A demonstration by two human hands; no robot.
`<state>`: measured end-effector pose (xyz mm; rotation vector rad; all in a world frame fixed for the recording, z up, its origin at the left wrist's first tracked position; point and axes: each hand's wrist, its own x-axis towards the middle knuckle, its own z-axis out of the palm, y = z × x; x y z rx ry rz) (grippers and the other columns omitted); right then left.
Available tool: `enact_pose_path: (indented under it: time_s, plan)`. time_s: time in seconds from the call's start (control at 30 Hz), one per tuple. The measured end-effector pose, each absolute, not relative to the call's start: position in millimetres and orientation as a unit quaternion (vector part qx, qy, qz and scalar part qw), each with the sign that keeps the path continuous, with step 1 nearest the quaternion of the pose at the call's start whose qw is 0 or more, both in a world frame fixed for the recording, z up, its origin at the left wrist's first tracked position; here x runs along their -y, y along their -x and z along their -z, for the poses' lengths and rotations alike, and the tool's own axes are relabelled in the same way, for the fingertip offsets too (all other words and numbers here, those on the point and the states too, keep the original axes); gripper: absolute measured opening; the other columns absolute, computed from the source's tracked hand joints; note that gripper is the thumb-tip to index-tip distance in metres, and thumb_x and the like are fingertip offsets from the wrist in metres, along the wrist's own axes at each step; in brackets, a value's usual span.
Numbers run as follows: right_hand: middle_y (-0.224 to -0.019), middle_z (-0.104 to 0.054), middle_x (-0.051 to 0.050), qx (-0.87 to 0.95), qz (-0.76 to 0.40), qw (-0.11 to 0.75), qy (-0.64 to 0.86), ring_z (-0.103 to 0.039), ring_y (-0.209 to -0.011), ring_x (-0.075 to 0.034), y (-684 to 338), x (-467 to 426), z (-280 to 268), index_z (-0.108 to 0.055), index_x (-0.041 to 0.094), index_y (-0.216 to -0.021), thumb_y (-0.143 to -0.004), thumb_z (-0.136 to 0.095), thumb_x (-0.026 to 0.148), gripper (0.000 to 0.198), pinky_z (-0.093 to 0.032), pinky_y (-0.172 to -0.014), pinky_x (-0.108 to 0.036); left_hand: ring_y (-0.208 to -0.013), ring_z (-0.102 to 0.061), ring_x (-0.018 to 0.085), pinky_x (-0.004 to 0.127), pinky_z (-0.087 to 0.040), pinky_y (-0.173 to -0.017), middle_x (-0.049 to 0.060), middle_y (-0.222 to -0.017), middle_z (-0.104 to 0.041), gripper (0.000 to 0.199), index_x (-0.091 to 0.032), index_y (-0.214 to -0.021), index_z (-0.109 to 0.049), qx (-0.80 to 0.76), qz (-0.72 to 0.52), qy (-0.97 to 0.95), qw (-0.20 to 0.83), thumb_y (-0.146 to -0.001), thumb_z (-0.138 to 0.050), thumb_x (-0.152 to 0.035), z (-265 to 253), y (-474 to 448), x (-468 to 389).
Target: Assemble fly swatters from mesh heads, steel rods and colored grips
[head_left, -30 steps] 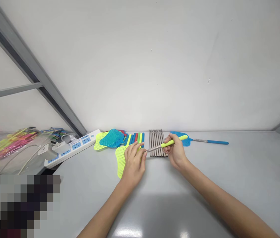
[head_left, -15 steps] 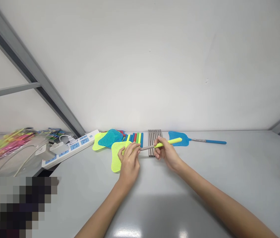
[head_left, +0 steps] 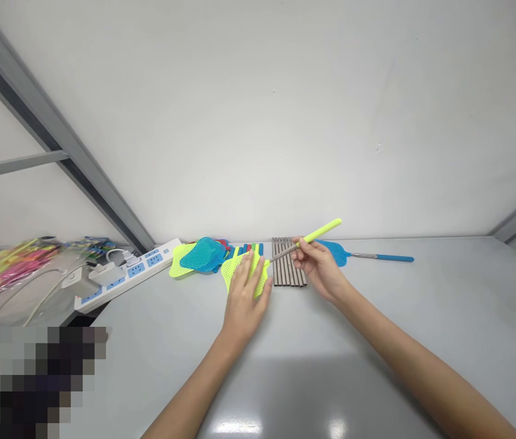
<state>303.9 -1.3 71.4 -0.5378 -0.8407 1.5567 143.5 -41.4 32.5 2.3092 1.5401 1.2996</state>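
Observation:
A yellow-green fly swatter slants across the table, its mesh head (head_left: 231, 272) joined to a thin metal rod (head_left: 284, 252) with a yellow grip (head_left: 324, 230) at the far end. My left hand (head_left: 245, 305) lies flat over the mesh head, fingers stretched and somewhat spread. Where rod and grip meet, my right hand (head_left: 324, 271) pinches the swatter, its grip end raised. Beneath the rod is a row of metal tubes (head_left: 290, 277). Behind my right hand lies a blue fly swatter (head_left: 337, 253), partly covered by it.
Loose yellow and blue mesh heads (head_left: 203, 254) overlap at the left, beside several coloured grips (head_left: 244, 249). A white power strip (head_left: 145, 268) with plugs runs along the table's left edge. Bagged colourful items (head_left: 15, 268) lie beyond it. A wall rises behind the table.
My left hand has gone from pinching near the head-and-rod joint to lying flat on the mesh head. The yellow swatter has shifted right, and its grip end has risen with my right hand.

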Motion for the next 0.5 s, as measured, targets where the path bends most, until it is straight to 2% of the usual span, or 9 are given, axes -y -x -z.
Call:
enact_pose_path:
  time_s: [0.23,0.33,0.5]
  plan:
    - [-0.048,-0.044,0.004,0.289,-0.578,0.725,0.239,-0.048,-0.053,-0.007,-355.1,-26.3,-82.7,-0.058,0.012,-0.076,-0.072,-0.057,0.02,0.01,-0.042,-0.051,-0.017,-0.125,-0.021,0.02,0.041,-0.021,-0.099,0.007,-0.137,-0.025,0.042,-0.024,-0.123,-0.037,-0.507,-0.391,-0.768,0.021,-0.082,-0.04,-0.023,-23.5,-147.0,44.3]
    - [-0.044,-0.04,0.005,0.26,-0.528,0.767,0.256,-0.046,-0.048,-0.007,-381.7,-36.8,-84.1,-0.056,0.012,-0.075,-0.075,-0.052,0.025,0.014,-0.04,-0.047,-0.016,-0.124,-0.023,0.02,0.041,-0.023,-0.099,0.006,-0.136,-0.026,0.04,-0.024,-0.122,-0.039,-0.507,-0.392,-0.767,0.038,-0.082,-0.039,-0.023,-22.3,-147.5,45.0]
    - [-0.039,-0.03,0.009,0.174,-0.439,0.798,0.374,-0.036,-0.036,-0.005,-407.3,-50.9,-65.3,-0.049,0.016,-0.068,-0.079,-0.041,0.032,0.021,-0.032,-0.036,-0.016,-0.119,-0.033,0.021,0.039,-0.029,-0.096,0.007,-0.13,-0.037,0.036,-0.023,-0.117,-0.046,-0.511,-0.376,-0.768,0.086,-0.082,-0.04,-0.026,-16.4,-147.0,44.8]
